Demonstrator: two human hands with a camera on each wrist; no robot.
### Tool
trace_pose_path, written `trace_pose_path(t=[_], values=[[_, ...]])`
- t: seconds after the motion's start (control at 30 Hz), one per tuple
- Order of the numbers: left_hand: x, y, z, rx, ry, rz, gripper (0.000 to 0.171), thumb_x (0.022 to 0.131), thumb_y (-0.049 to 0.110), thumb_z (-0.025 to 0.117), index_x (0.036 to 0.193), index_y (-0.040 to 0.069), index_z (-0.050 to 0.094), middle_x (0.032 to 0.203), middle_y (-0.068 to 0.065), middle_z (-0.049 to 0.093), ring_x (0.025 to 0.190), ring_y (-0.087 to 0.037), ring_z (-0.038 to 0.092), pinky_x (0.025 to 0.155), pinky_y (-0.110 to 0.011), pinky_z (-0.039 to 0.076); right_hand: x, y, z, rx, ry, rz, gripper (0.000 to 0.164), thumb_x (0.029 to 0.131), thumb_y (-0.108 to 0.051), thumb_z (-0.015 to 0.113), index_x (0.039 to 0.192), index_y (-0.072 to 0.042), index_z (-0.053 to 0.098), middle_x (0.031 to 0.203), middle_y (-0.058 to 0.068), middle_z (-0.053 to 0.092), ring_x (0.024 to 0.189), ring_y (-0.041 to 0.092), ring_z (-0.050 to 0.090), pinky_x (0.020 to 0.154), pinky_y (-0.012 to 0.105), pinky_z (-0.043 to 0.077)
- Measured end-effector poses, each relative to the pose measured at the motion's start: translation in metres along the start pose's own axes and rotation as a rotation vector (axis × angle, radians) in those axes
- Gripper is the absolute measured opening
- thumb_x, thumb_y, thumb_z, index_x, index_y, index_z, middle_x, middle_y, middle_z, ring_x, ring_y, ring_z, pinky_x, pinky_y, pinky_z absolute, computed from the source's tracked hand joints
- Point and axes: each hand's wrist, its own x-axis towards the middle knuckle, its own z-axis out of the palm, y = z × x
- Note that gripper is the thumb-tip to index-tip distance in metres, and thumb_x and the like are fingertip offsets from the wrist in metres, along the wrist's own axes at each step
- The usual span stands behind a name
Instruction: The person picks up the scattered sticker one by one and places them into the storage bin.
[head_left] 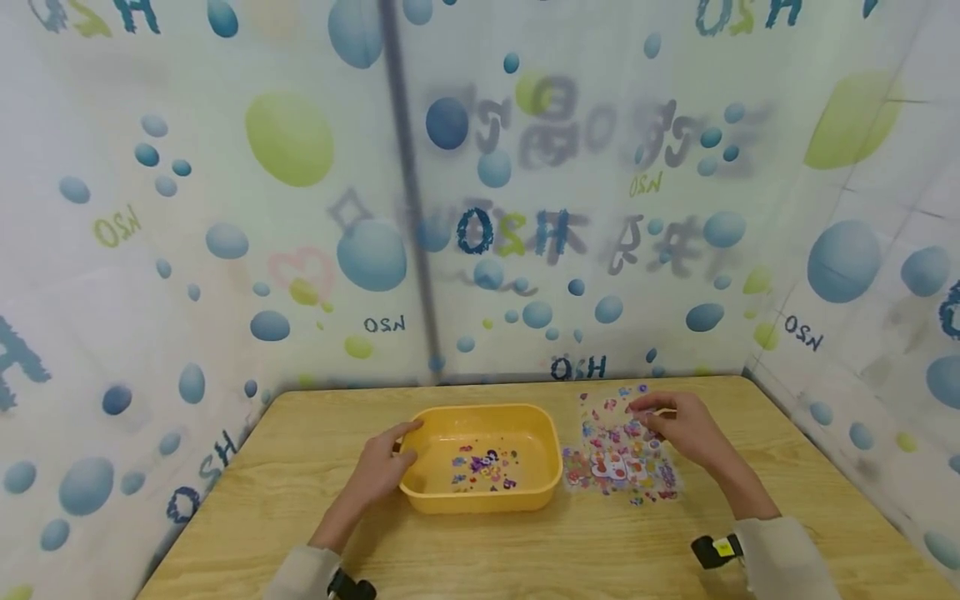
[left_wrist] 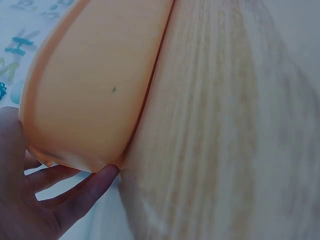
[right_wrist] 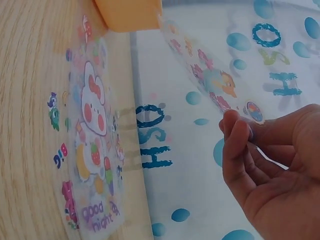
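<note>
A yellow plastic tub (head_left: 480, 502) stands on the table with several small colourful pieces (head_left: 487, 467) in it, perhaps stickers. At its left end my left hand (head_left: 384, 460) grips the rim, fingers and thumb spread along the edge. To the tub's right lie clear sticker sheets, partly overlapping; one bears a white bunny (right_wrist: 93, 102) and the words "good night". My right hand (head_left: 682, 427) pinches the edge of a transparent sticker sheet (right_wrist: 210, 75) between thumb and fingertips. In the right wrist view that sheet is raised off the others, a round sticker beside the fingertips.
The wooden table (head_left: 300, 450) reaches back to a white curtain (head_left: 480, 333) printed with blue and green bubbles and "H2O". Curtain panels also hang at both sides. Black cameras (head_left: 716, 550) sit at the wrists by the sleeves.
</note>
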Motion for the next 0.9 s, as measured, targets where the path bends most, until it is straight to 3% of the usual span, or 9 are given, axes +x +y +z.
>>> trace_pose_path(t=[0.37,0.9], values=[[0.000,-0.002,-0.001,0.005,-0.004,-0.001,0.052,0.090,0.004,0.059,0.141,0.008,0.064,0.146,-0.019,0.061,0.116,-0.039,0.066,0.084,-0.042,0.058,0.001,-0.013,0.002,0.019,0.017,-0.036,0.025,0.102,-0.005,0.059,0.122,0.004,0.070,0.116,0.024,0.072,0.069,0.009,0.062,0.059,0.030,0.052],[0.002,-0.003,0.000,0.018,-0.005,0.022,0.052,0.089,0.004,0.059,0.141,0.006,0.064,0.145,-0.021,0.061,0.111,-0.038,0.067,0.080,-0.040,0.057,0.020,-0.043,0.013,-0.047,0.004,-0.054,0.024,0.102,-0.010,0.061,0.121,0.000,0.072,0.114,0.020,0.072,0.072,0.021,0.065,0.060,0.027,0.053]])
